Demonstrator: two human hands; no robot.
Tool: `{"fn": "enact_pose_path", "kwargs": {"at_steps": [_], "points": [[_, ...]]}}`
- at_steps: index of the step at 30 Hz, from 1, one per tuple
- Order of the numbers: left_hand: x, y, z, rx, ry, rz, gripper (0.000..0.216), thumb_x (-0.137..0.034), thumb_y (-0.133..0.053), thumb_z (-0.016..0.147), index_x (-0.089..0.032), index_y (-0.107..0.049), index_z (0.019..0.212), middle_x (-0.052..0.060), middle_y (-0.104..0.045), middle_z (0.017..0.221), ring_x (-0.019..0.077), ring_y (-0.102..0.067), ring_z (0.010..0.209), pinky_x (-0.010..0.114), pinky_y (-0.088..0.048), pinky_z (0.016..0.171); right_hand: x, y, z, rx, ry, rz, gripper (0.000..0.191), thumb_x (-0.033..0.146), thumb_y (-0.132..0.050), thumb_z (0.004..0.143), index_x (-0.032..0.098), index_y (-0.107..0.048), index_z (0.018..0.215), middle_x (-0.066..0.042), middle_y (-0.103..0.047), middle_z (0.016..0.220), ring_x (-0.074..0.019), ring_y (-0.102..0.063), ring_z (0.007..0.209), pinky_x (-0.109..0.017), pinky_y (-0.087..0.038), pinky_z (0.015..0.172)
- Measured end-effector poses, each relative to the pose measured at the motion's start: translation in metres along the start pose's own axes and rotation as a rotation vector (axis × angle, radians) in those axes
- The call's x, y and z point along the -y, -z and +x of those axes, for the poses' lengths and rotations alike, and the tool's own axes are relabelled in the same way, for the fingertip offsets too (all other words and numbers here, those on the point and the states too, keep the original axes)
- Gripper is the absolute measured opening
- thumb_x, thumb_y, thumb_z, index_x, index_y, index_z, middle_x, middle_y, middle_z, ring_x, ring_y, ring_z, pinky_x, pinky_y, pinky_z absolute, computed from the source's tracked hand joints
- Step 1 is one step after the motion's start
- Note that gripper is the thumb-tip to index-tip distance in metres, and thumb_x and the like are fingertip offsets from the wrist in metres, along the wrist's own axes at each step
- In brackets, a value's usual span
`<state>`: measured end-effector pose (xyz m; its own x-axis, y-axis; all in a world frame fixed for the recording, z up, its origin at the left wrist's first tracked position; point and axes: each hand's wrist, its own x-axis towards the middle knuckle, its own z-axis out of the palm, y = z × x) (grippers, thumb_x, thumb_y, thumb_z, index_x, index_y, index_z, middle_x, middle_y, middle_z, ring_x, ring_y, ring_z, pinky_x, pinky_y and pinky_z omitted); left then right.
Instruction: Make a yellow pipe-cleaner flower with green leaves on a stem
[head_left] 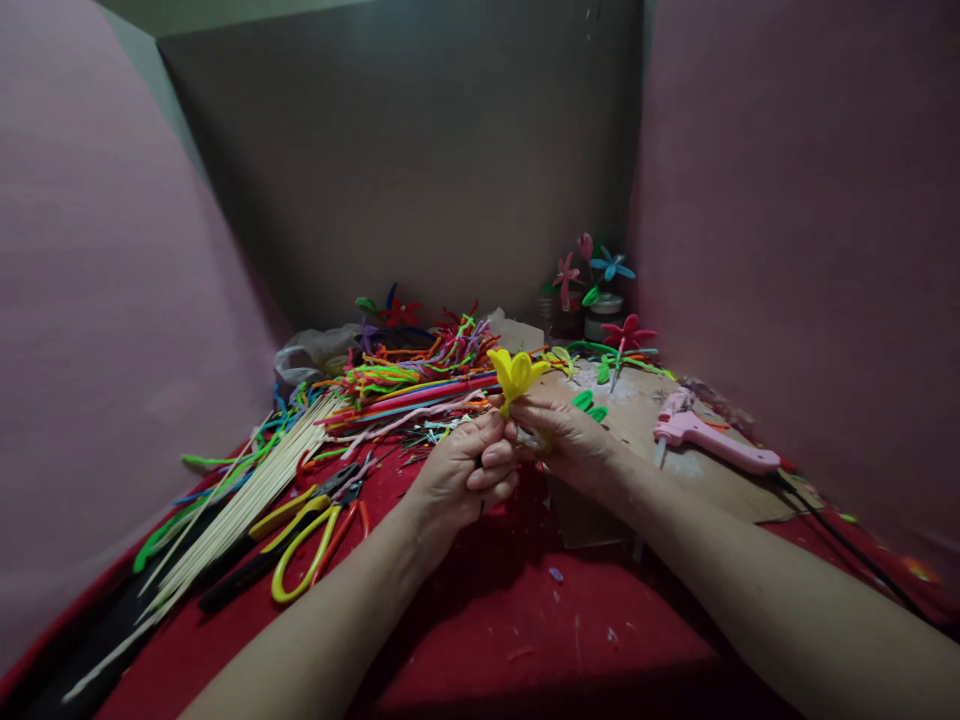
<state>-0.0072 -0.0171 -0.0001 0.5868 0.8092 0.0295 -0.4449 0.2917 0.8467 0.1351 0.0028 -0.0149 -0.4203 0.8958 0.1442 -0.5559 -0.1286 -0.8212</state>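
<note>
In the head view, your left hand (471, 462) and right hand (568, 437) meet above the counter (480, 630), which is covered in red cloth. You hold a yellow fuzzy flower with pointed petals (516, 373) upright at their fingertips, its bloom above your fingers. The grip of each hand is pinched together on the flower's short yellow base, left fingers curled, right fingers reaching in from the side.

Just beyond your right hand lie green fuzzy leaves (597, 412) on a flat brown cardboard sheet (727, 492), along with a pink glue gun (709, 440) trailing a black cord (847, 540). To your left, yellow-handled pliers (296, 508) and scissors with yellow and orange handles (335, 516) lie beside a bundle of thin pale wooden sticks (251, 500). Behind your hands, multicoloured fuzzy stems (420, 385) are heaped.
</note>
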Motion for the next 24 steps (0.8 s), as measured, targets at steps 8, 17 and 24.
{"fn": "enact_pose_path", "kwargs": {"at_steps": [8, 17, 24], "points": [[-0.005, -0.005, -0.005, 0.073, 0.039, 0.034, 0.022, -0.033, -0.058, 0.081, -0.012, -0.056, 0.075, -0.01, -0.031, 0.044, -0.0007, -0.013, 0.03, 0.012, -0.024, 0.031, 0.002, -0.006, -0.004, 0.06, 0.121, -0.055, 0.023, 0.037, -0.074, 0.065, 0.015, -0.069, 0.071, 0.003, -0.055, 0.055, -0.0056, -0.041, 0.049, -0.02, -0.028, 0.048], [-0.003, 0.003, 0.002, 0.046, -0.045, 0.176, 0.031, -0.042, -0.062, 0.076, -0.013, -0.053, 0.069, -0.004, -0.045, 0.049, 0.0034, -0.035, 0.032, 0.016, -0.031, 0.033, 0.004, -0.01, -0.005, 0.005, 0.291, -0.244, 0.017, 0.033, -0.069, 0.071, 0.02, -0.072, 0.081, 0.001, -0.064, 0.071, -0.011, -0.052, 0.063, -0.025, -0.04, 0.062], [-0.005, 0.001, 0.005, -0.058, -0.203, 0.348, 0.029, -0.041, -0.061, 0.077, -0.012, -0.058, 0.081, -0.001, -0.054, 0.059, 0.0075, -0.048, 0.044, 0.021, -0.042, 0.044, 0.005, -0.016, -0.009, -0.1, 0.433, -0.374, 0.017, 0.035, -0.069, 0.072, 0.025, -0.073, 0.085, -0.001, -0.067, 0.085, -0.0174, -0.058, 0.08, -0.032, -0.045, 0.074]]}}
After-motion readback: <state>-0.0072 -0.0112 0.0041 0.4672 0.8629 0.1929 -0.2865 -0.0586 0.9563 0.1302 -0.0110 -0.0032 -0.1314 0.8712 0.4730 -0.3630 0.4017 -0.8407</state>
